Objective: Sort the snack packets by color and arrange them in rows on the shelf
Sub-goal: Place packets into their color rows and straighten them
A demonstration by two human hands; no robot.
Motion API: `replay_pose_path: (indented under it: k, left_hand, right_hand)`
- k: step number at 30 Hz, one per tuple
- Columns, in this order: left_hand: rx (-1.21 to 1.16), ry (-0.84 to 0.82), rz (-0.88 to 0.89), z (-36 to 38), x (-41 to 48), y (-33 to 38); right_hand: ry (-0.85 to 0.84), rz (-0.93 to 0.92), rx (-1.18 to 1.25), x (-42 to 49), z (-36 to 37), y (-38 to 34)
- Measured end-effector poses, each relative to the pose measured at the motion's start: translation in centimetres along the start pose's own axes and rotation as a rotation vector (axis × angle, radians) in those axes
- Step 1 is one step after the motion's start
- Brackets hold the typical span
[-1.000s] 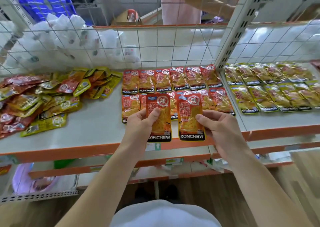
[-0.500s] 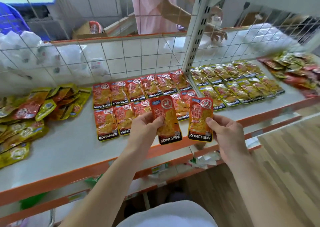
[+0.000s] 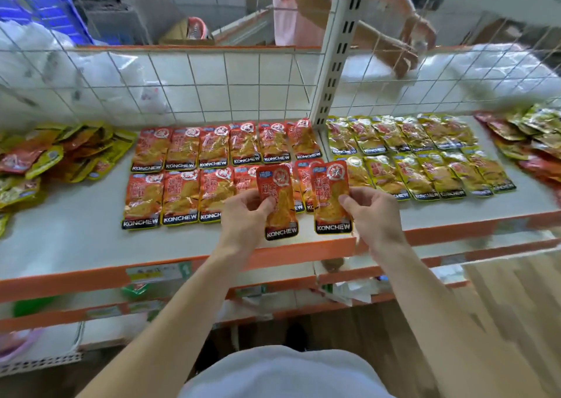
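Packets: left hand (image 3: 246, 215) pinches one red packet (image 3: 277, 200), right hand (image 3: 372, 212) pinches another (image 3: 331, 196), above the shelf (image 3: 76, 246).

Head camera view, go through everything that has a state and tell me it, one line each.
Left hand, pinches a red packet, label facing up.
Right hand, pinches a second red packet, label facing up.
Red rows, two, lying flat.
Yellow rows, two, lying flat right of the upright.
Left pile, mixed red and yellow, unsorted.
Right pile, mixed, unsorted.
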State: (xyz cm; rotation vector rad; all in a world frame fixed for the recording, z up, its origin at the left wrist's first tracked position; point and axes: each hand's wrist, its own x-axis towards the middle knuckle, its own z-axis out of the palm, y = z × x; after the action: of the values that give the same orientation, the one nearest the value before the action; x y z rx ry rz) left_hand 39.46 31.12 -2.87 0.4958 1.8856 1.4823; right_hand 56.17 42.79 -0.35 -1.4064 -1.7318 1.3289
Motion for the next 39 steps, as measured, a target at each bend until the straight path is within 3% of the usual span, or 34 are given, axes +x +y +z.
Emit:
replay_pose_path:
  k: [7,15,20,25,39]
  left_hand:
    - [0.442,0.107,0.252,2.1,-0.6,-1.0]
    - [0.601,0.235,0.404,2.5,-1.1,-2.7]
    - [0.853,0.16,0.536,2.9,-0.9,-3.7]
    - [0.943,0.109,0.525,3.0,-0.8,-3.7]
    - [0.965,0.078,0.501,3.1,-0.8,-3.8]
  right_hand:
    - [-0.097,-0.144,-0.231,2.1,-0.2,1.8]
    - [-0.022,-0.35,-0.436,1.9,-0.1,3.9]
    - [-0.119,-0.575,-0.576,2.9,0.0,4.8]
    - [-0.287,-0.697,-0.72,3.7,0.1,5.2]
    - [-0.24,-0.759,-0.737,3.2,0.4,6.1]
